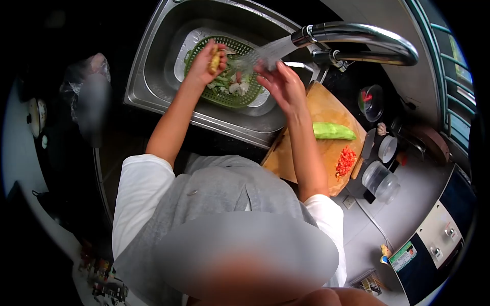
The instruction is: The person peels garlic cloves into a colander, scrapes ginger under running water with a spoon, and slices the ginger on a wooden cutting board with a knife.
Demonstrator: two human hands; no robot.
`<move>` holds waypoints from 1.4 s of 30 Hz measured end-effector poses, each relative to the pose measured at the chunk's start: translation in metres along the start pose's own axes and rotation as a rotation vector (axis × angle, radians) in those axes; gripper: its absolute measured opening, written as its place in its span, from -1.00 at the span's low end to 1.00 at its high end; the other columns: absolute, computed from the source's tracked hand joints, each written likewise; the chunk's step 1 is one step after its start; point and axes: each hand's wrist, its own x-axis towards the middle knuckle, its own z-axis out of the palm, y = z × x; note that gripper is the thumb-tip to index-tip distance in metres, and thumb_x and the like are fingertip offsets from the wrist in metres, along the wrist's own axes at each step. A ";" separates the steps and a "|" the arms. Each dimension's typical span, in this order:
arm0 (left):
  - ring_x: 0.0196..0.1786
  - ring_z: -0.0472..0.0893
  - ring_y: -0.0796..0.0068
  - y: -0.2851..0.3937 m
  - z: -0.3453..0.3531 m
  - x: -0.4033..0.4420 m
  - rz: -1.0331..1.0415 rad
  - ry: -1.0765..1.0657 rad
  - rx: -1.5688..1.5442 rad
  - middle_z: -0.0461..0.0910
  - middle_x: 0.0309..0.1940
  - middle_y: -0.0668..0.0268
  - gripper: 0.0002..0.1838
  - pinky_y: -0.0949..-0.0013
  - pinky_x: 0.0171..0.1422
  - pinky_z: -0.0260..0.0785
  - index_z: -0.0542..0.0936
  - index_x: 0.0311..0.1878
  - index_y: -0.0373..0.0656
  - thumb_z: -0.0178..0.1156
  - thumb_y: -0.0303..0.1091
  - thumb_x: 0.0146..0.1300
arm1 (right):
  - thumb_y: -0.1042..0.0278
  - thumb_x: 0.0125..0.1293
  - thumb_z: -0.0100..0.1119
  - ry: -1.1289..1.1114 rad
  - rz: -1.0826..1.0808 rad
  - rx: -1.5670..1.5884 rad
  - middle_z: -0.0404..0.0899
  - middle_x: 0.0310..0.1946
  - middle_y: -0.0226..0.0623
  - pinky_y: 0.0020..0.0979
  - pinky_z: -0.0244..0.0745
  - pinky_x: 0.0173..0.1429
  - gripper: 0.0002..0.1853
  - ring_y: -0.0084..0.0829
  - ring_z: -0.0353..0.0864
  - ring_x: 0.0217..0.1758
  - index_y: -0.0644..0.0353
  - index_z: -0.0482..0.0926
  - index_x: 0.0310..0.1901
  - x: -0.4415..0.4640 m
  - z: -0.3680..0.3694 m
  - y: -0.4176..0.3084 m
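A knobbly yellow-brown piece of ginger (214, 60) is gripped in my left hand (203, 65), above the left side of a green colander (245, 99). Vegetable scraps and pale peelings (239, 87) lie inside the colander, which sits in the steel sink (148, 76). Water pours from the chrome faucet (357, 33) in a wide stream. My right hand (283, 86) is at the edge of that stream, fingers apart and partly bent, with nothing visible in them.
Right of the sink, a wooden cutting board (326, 104) carries a peeled green gourd (334, 131) and chopped red pepper (346, 162). A knife (367, 145) lies along its edge. Beyond are clear containers (380, 181), a garlic bulb (382, 128) and a stove (434, 234).
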 end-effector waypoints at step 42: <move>-0.63 0.38 0.70 -0.063 0.004 -0.094 -0.022 0.096 0.995 0.49 -0.48 0.33 -0.84 0.65 -0.69 0.18 0.44 -0.17 -0.20 0.03 -0.36 0.22 | 0.48 0.14 -0.03 1.243 -0.610 -0.625 0.47 -0.59 -0.42 -0.64 0.22 -0.64 -0.80 -0.65 0.41 -0.64 0.29 0.50 -0.20 -0.235 -0.323 -0.120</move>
